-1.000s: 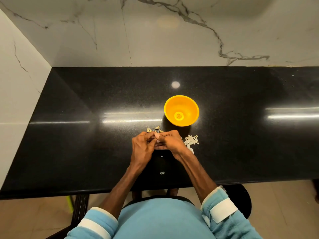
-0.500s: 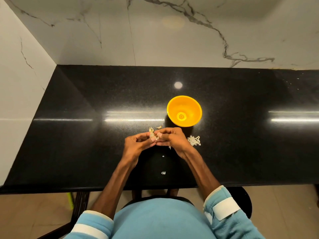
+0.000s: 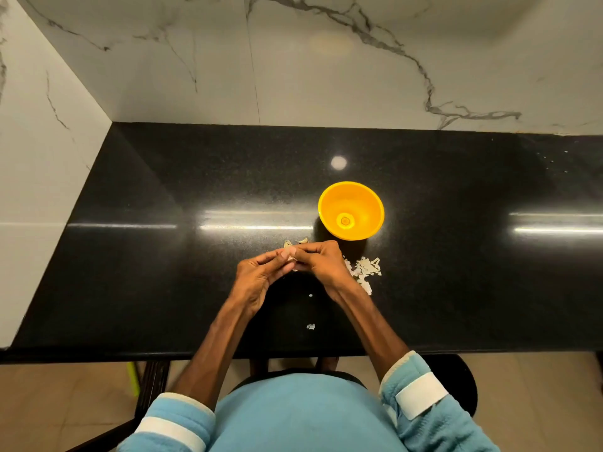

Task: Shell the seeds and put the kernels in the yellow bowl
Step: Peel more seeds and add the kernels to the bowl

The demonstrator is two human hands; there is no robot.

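The left hand [image 3: 257, 279] and right hand [image 3: 323, 263] meet near the yellow bowl [image 3: 330, 203]. Their curled fingers [image 3: 272, 256] pinch 1 small pale seed [image 3: 292, 259] between the tips, above the bench [image 3: 195, 288].

Countertop [image 3: 169, 275]: black polished stone, fine speckle, mirror-glossy, throws hard light streaks. Wall [image 3: 326, 76]: white marble-look slabs, grey veins, smooth, soft sheen. Bowl [image 3: 367, 203]: yellow plastic, smooth, semi-gloss. Shell flakes [image 3: 367, 272]: pale, dry, papery, matt. Sleeves [image 3: 456, 432]: light blue fleecy cloth, matt and nubby, flat white bands. Floor [image 3: 538, 402]: beige tile, smooth, low sheen.
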